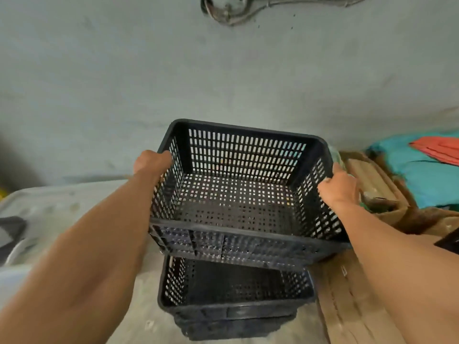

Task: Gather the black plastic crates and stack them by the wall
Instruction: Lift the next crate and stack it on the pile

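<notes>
Black plastic crate (238, 194) held mid-air w/ left hand (151, 162) & right hand (339, 188), fingers clamped on side rims, above crate stack (233, 299) nr wall (223, 78). Level it, align corners, lower straight.

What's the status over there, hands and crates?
Left hand and right hand grip held crate by its side rims. Held above the stack near the wall, not yet seated. Nothing between them.
</notes>
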`<action>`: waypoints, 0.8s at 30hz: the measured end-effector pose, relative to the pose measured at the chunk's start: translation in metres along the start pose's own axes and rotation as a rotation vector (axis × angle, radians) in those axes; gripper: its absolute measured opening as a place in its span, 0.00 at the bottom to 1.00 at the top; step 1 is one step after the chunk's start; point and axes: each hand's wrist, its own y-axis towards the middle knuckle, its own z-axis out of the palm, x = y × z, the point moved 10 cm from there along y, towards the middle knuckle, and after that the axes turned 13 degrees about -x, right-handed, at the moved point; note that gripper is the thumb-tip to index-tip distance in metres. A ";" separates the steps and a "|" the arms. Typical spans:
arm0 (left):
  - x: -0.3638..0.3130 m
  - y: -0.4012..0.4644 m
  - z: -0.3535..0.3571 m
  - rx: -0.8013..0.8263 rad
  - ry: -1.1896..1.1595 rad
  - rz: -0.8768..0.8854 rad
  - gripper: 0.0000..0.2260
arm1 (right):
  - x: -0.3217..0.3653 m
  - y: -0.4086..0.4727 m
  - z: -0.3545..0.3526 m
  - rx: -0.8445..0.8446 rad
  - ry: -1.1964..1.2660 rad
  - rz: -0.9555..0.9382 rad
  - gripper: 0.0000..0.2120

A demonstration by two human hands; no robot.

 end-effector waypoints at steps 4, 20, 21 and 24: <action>0.064 -0.015 -0.015 -0.024 0.054 -0.109 0.22 | 0.010 -0.023 0.023 0.102 -0.009 -0.044 0.30; 0.110 -0.076 -0.007 -0.033 0.122 -0.160 0.19 | -0.014 -0.037 0.029 0.176 -0.074 -0.093 0.34; 0.110 -0.076 -0.007 -0.027 0.127 -0.154 0.19 | -0.013 -0.038 0.028 0.179 -0.076 -0.092 0.34; 0.108 -0.074 -0.007 -0.021 0.145 -0.142 0.19 | -0.011 -0.038 0.028 0.180 -0.083 -0.070 0.34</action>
